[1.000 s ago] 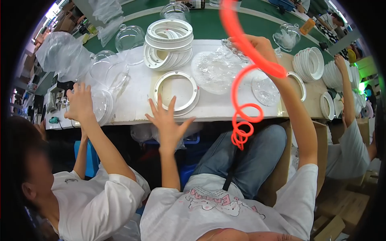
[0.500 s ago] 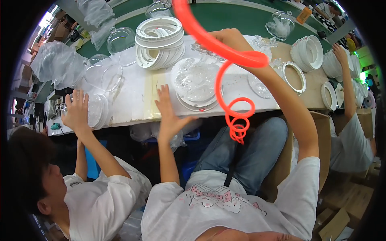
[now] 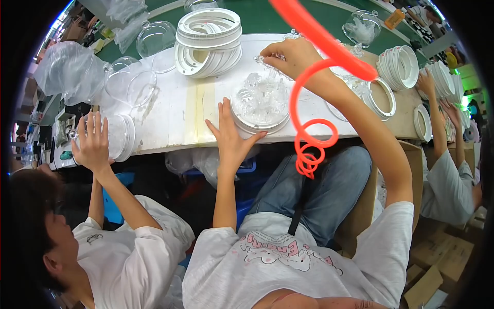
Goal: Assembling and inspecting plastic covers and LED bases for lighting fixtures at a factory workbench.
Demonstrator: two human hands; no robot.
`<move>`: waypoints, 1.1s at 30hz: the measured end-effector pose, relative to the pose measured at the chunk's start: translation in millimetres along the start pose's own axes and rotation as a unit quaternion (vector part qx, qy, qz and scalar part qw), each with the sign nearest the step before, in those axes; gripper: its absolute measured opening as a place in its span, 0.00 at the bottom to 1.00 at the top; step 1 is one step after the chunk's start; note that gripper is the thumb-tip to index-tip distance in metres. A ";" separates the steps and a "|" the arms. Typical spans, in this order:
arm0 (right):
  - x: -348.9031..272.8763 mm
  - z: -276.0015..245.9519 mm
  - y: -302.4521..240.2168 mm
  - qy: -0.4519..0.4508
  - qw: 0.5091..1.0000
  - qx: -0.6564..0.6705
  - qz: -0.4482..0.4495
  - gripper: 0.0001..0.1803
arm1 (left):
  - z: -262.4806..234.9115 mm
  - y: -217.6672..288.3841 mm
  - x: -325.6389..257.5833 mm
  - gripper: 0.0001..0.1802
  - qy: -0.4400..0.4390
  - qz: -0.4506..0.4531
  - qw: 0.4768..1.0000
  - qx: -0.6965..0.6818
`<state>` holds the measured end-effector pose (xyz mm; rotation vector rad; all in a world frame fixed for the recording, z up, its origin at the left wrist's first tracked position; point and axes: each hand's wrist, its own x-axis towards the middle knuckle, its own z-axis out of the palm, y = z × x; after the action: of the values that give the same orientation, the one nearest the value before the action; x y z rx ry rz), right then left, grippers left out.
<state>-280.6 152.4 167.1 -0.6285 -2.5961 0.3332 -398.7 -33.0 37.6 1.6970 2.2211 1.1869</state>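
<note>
While left hand (image 3: 231, 141), splayed, empty, flanks white dish (image 3: 256, 125) mid-frame, right hand (image 3: 296, 57) reaches clear pieces (image 3: 258, 59), upper centre; grasp unclear; apparent picking stage, calling for light pinch

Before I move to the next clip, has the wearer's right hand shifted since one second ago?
Yes, the right hand has shifted left, closer to the tall stack of white rings.

A: White, round, rigid-looking ring (image 3: 260, 126), pose?
B: Flat, around 12 o'clock from view centre. Clear, textured, glassy-looking layer (image 3: 261, 98) covers its middle.
A: Other parts?
B: Small, clear, faceted, glassy-looking cluster (image 3: 259, 59), beyond the ring's 12 o'clock edge. Partly hidden.
</note>
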 end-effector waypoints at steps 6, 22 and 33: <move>2.9 -1.9 -9.2 -0.011 0.999 0.018 0.047 0.12 | -6.5 1.8 -4.5 0.57 0.023 0.009 0.999 0.025; -3.7 -35.6 -4.3 0.018 0.972 0.167 0.164 0.15 | -11.0 47.2 -4.2 0.08 0.228 -0.124 0.885 -0.385; -10.9 -25.2 -0.9 0.027 0.960 0.229 0.157 0.13 | -0.4 42.8 -15.5 0.05 0.255 -0.101 0.842 -0.464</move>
<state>-260.2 149.6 185.4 -0.8567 -2.2430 0.9687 -360.1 -43.4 59.1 0.7798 1.4437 2.3028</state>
